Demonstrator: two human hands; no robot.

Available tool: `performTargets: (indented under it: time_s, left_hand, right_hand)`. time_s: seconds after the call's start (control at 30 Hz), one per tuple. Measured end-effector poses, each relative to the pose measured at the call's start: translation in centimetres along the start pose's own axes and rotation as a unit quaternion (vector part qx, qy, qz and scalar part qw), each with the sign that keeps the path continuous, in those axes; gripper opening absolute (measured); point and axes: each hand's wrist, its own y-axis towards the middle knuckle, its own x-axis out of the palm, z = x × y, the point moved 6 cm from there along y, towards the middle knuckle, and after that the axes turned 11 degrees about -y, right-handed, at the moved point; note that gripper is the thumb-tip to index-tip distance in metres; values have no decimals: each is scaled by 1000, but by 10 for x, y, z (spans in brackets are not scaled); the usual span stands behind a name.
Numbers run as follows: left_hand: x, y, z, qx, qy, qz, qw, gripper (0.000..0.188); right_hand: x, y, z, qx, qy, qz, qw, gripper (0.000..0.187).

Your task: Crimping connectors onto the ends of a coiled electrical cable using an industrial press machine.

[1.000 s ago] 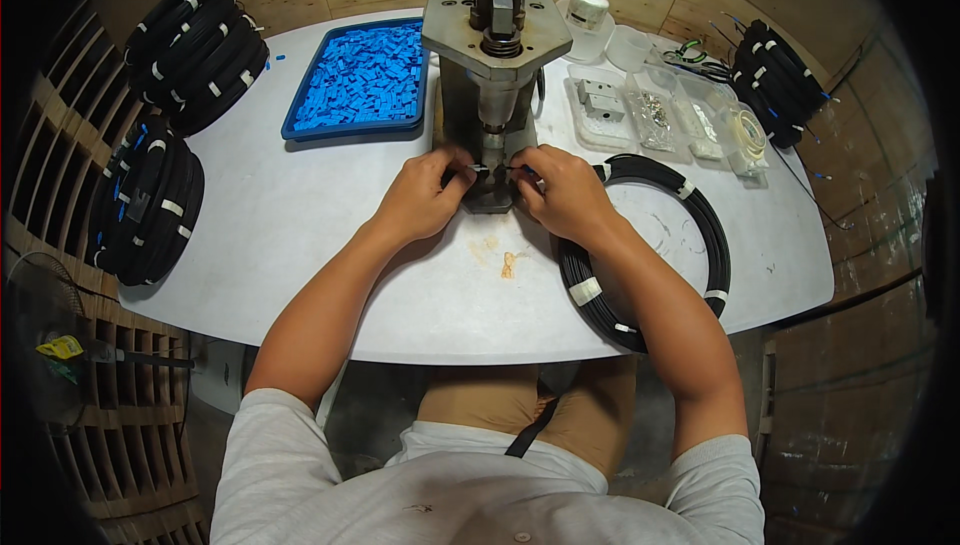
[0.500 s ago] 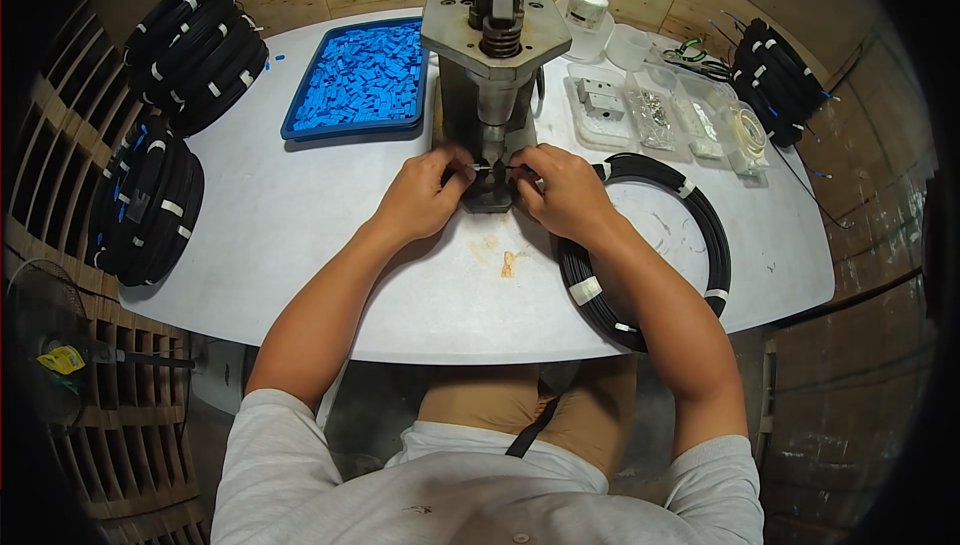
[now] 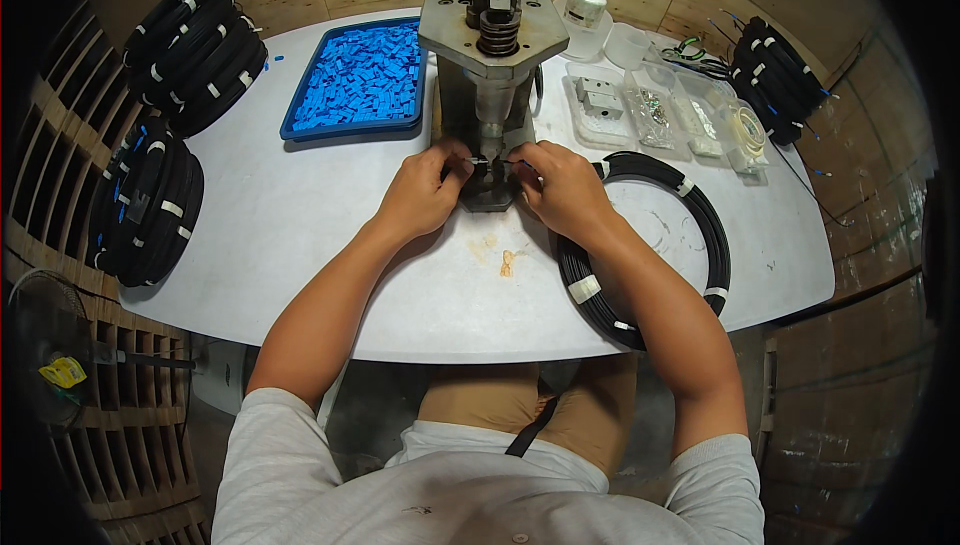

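Clearly, both hands were gathered at the foot of the grey metal bench press (image 3: 492, 75) standing at the middle of the white oval table (image 3: 300, 235). The left hand (image 3: 425, 190) was pinched narrow, fingertips closed on a thin wire-like piece at the press's lower opening; what exactly it gripped was too small to tell. The right hand (image 3: 560, 185) was likewise closed in a pinch, holding the free end of the black cable coil (image 3: 690, 235), which lay flat on the table just to the right, bound with white tape bands. The cable end ran from the coil straight to the gap between the two hands, in front of the press base.

To do this step well, the person would probably have needed to keep the cable end level and in line with the press opening, steadying it from both sides, with fingertips kept out from under the ram.

Behind the left hand sat a blue tray filled with small blue plastic pieces (image 3: 360, 75). Clear plastic containers of small parts (image 3: 650, 105) stood to the right of the press, and more black bundled coils (image 3: 195, 45) lay at the table's far-left edge.
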Motion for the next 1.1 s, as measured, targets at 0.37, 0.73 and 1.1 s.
performTargets:
  time_s: [0.37, 0.73, 1.1]
  left_hand:
    - [-1, -1, 1, -3, 8, 4, 1000, 23]
    - [-1, -1, 3, -4, 5, -5, 1000, 23]
    - [-1, 0, 1, -7, 2, -9, 1000, 22]
  right_hand:
    - [-1, 1, -2, 6, -19, -8, 1000, 17]
    - [-2, 0, -3, 2, -24, 1, 1000, 15]
    - [-2, 0, -2, 4, -27, 1, 1000, 15]
